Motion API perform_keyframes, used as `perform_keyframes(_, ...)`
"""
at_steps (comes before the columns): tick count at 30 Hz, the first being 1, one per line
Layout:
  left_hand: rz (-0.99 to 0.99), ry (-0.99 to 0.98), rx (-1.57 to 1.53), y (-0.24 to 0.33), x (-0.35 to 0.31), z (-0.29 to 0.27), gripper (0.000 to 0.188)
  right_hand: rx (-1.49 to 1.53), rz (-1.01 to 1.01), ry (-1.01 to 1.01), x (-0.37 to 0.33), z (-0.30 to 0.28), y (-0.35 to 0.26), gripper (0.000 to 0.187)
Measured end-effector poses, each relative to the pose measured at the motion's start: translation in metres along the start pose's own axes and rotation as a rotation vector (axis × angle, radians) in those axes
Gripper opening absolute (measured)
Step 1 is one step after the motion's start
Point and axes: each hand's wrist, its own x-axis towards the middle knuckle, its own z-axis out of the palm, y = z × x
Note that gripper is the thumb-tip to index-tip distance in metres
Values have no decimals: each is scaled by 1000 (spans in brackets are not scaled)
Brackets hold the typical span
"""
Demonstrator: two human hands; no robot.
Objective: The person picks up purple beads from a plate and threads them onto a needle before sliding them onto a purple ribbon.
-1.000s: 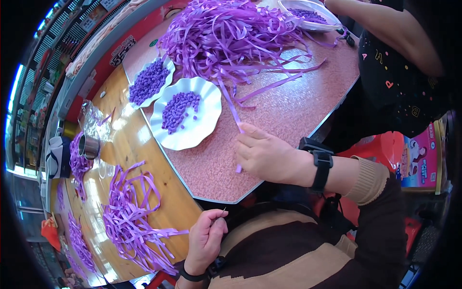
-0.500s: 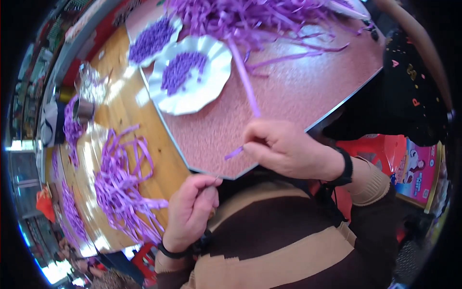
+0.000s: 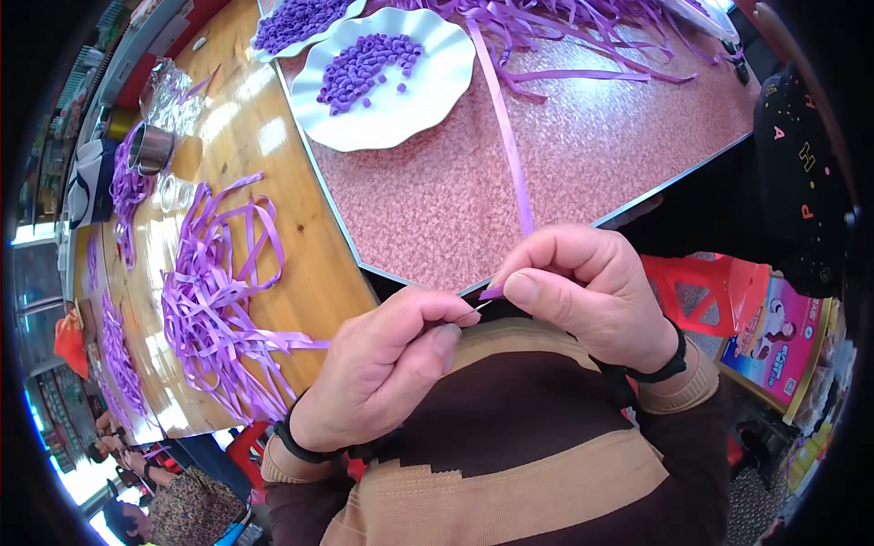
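My left hand point(image 3: 373, 369) is closed in a pinch, with the thin bright tip of a needle point(image 3: 478, 308) sticking out between thumb and forefinger. Close beside it, my right hand point(image 3: 596, 296) pinches a flat purple ribbon point(image 3: 508, 136) near its end. A short end of that ribbon pokes out past the thumb, right at the needle tip; whether the two touch, I cannot tell. From my right hand the ribbon runs up across the pink tabletop point(image 3: 437, 209) to a heap of purple ribbons point(image 3: 583, 27) at the far side.
A white scalloped plate point(image 3: 437, 91) holds small purple beads point(image 3: 369, 68); a second white dish point(image 3: 314, 41) of them sits behind. On the wooden table point(image 3: 305, 246) to the left lie tangled ribbons point(image 3: 214, 318) and a metal cup point(image 3: 150, 150). A red stool point(image 3: 696, 291) stands at right.
Both hands have come together; the left moved right and the needle tip now meets the area of the ribbon end. The view has shifted, with the plate appearing higher.
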Motion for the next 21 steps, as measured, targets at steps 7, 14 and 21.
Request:
perform_keyframes(7,-7,-25,49,2,-2,1,16,166,-26,-68,-7,5,0,13)
perform_keyframes(14,-17,-5,51,5,-5,6,15,150,-29,-101,-12,5,0,16)
perform_keyframes(21,-18,-39,105,8,-8,6,15,40,-80,-49,-16,5,4,14)
